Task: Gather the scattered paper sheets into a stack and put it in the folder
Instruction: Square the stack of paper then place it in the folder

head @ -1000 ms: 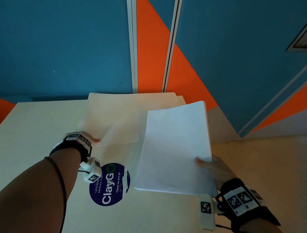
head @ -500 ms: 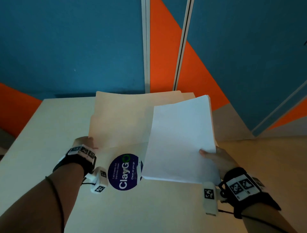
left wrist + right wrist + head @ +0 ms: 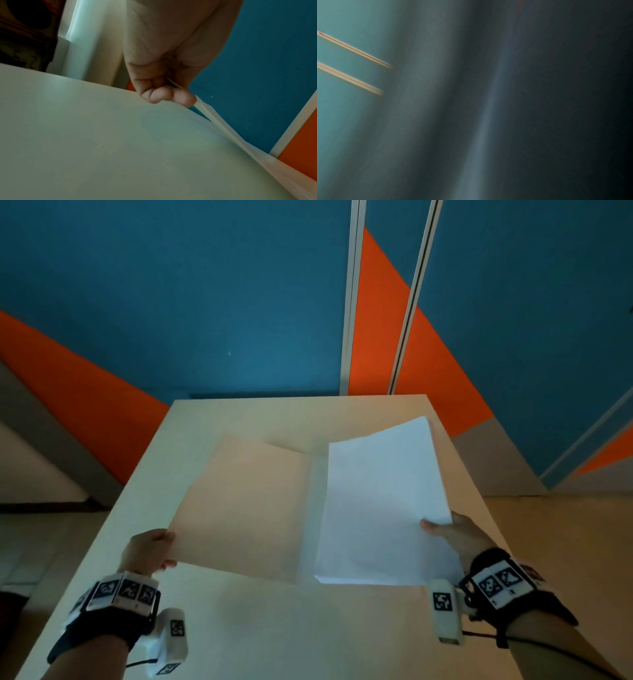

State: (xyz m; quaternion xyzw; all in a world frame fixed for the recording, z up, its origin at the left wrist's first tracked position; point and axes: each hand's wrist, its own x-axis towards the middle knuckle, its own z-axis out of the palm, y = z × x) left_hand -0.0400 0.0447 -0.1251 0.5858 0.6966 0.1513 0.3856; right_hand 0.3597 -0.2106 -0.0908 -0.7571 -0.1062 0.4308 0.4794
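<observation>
Your left hand [image 3: 149, 553] pinches the near left corner of the folder [image 3: 246, 508], holding its cover open above the tabletop [image 3: 274, 638]. Your right hand [image 3: 455, 534] grips the paper stack [image 3: 383, 508] by its right edge, over the folder's right half toward the tabletop's right edge. You're inserting now; next, lower the stack flat against the fold, then close the cover.

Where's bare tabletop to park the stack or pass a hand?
Bare table runs across the near edge between both wrists, and in a band behind the folder. Mid-table is crowded: the left hand lifts the folder cover, the right hand holds the paper stack.
</observation>
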